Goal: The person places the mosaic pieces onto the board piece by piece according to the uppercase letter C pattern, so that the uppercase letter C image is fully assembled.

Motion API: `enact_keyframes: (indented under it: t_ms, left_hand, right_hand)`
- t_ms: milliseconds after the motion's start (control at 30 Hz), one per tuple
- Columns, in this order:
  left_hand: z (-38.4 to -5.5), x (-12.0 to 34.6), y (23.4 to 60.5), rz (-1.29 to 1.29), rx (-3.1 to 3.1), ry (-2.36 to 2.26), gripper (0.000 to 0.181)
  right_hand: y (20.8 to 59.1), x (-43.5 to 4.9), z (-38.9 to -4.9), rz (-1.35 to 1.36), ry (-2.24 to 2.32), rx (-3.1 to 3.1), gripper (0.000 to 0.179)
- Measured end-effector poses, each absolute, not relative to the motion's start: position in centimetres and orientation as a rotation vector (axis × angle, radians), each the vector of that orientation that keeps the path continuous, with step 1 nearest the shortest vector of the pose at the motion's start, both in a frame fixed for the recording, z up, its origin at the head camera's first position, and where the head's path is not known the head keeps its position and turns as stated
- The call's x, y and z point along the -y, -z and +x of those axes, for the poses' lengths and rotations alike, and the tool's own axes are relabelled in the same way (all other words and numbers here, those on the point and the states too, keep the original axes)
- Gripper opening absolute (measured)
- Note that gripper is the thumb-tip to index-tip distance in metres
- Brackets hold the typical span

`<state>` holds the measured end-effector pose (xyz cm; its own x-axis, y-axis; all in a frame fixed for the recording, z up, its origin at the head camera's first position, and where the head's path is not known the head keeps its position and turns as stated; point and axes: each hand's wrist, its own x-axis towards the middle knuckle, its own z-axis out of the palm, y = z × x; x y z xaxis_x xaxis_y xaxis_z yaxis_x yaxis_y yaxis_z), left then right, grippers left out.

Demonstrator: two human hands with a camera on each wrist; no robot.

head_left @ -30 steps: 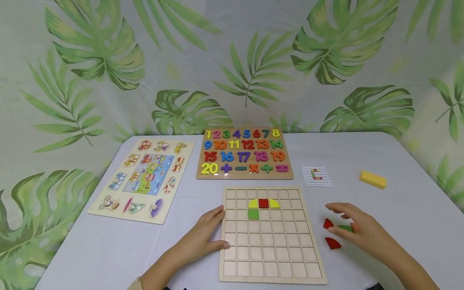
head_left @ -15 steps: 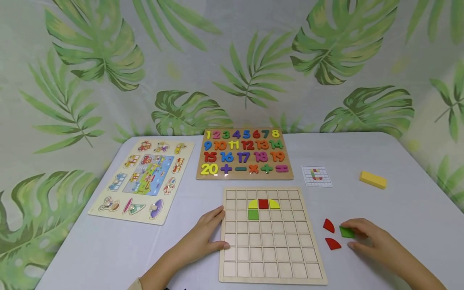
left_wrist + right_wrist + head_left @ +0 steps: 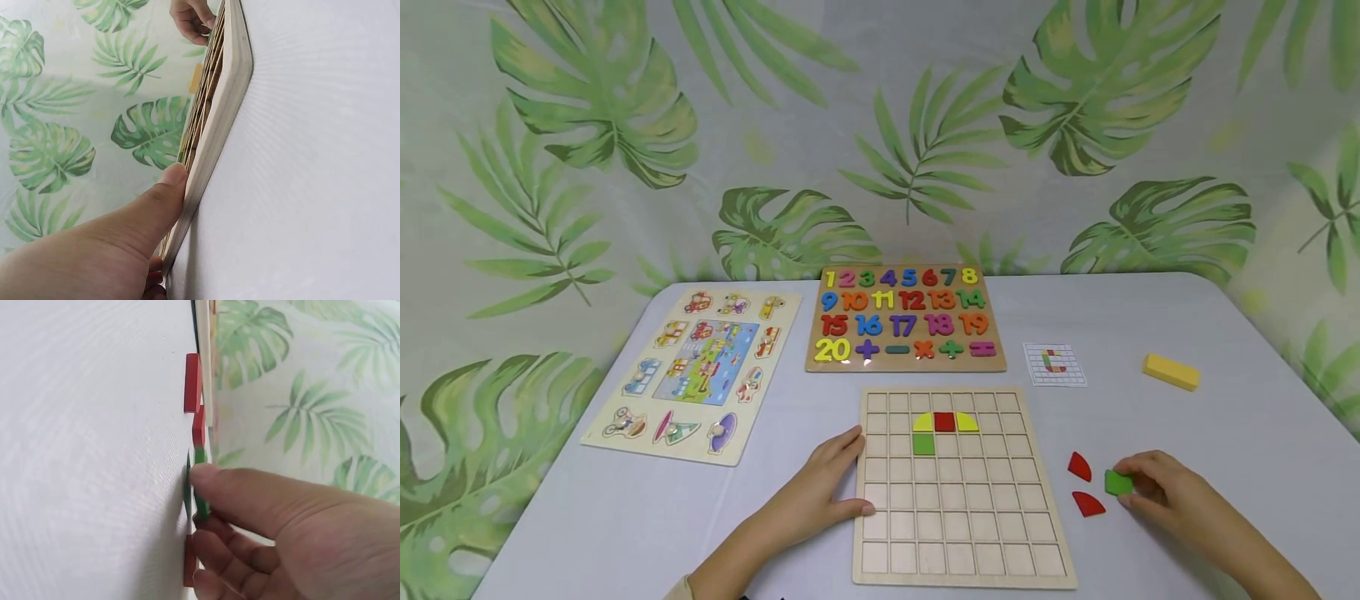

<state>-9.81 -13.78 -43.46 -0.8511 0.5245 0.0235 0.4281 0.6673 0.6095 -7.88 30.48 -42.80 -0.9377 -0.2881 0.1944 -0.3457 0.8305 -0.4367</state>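
So, your right hand (image 3: 1172,493) pinches green tile (image 3: 1117,482) between thumb and fingers, close to bench (image 3: 1247,333), just right of two red quarter-rounds (image 3: 1088,504). Another red piece (image 3: 189,553), partly hidden, shows beside same fingers in right wrist view. Your left hand (image 3: 816,485) touches left edge of grid board (image 3: 955,523), thumb spread from fingers. Set in board: yellow quarter-rounds (image 3: 967,423) flanking red square (image 3: 944,422), green square (image 3: 924,444) below left one. Pattern card (image 3: 1055,364), yellow block (image 3: 1171,372) lie farther off.
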Motion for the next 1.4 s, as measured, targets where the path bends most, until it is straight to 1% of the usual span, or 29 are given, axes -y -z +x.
enact_keyframes:
  t_ms: [200,467,733,1000,1233,1400]
  left_hand:
    - [-9.8,13.8,43.4,0.771,-2.724,-0.923,0.085]
    - [-9.8,13.9,43.6,0.8,-2.732,-0.945,0.085]
    - [-9.8,13.8,43.6,0.79,-2.731,-0.93,0.085]
    - [-9.8,13.8,43.5,0.785,-2.731,-0.921,0.085]
    - [-9.8,13.9,43.4,0.776,-2.722,-0.933,0.085]
    - [-9.8,13.9,43.5,0.776,-2.721,-0.933,0.086]
  right_hand:
    - [41.6,-29.1,-7.4,0.574,-0.858,2.773,0.038]
    - [39.2,-24.7,-7.5,0.818,-0.948,2.578,0.049]
    - [38.7,-20.1,-8.1,0.945,-1.031,2.512,0.042]
    - [39.7,-15.9,-8.6,1.081,-1.177,2.527,0.034]
    - [41.3,-13.9,-9.2,0.933,-1.313,2.79,0.03]
    - [42.3,-13.2,-9.9,0.906,-1.257,2.831,0.024]
